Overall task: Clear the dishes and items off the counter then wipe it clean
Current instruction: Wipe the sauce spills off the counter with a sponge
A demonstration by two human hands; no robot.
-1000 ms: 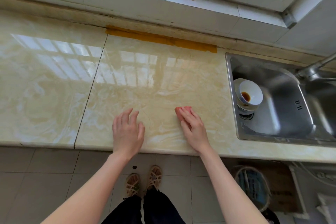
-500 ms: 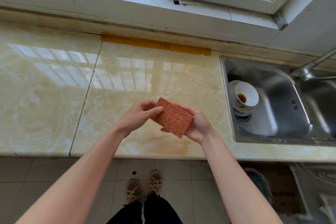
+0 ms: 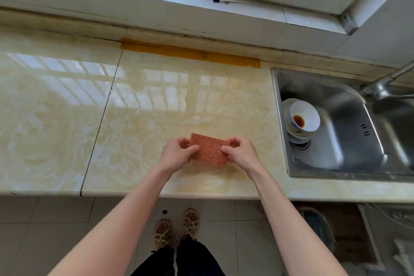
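Marble table [image 3: 67, 119]: bare. Bowls [image 3: 302, 119]: stacked in sink [image 3: 358, 152]. Sponge [image 3: 209, 149]: held above table, both hands [image 3: 177, 154] [image 3: 240, 153] pinching its ends. Step: wiping. Next: press down, sweep.

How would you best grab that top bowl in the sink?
Probably pinch the top bowl by its rim, coming from above on its right: it sits open side up on other dishes, close against the left wall of the sink.
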